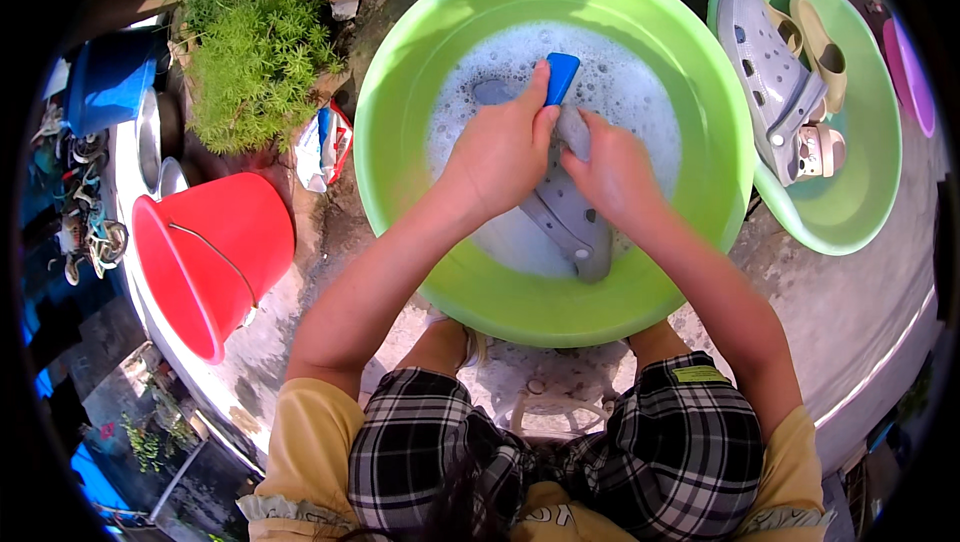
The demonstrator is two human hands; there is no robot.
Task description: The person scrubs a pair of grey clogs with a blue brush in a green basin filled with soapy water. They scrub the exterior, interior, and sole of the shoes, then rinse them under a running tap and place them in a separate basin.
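Observation:
Over soapy water (480,52) in a large green basin (410,52), both my hands are closed close together. My left hand (500,157) grips a blue plastic handle (562,78) that sticks up past its thumb; whatever is at the handle's other end is hidden. The fingers of my right hand (615,167) pinch a grey clog (573,130) by a part near the left thumb. Below the hands, the clog's holed body and strap (575,227) slant down toward the near side of the basin. Another grey shape (491,92) lies partly sunk in the suds, left of the handle.
To the right stands a smaller green basin (870,172) with a grey clog (765,67), tan footwear (820,47) and a pale decorated shoe (820,150). A red bucket (225,247) lies tipped at left, near a crumpled packet (322,147) and a leafy plant (255,62).

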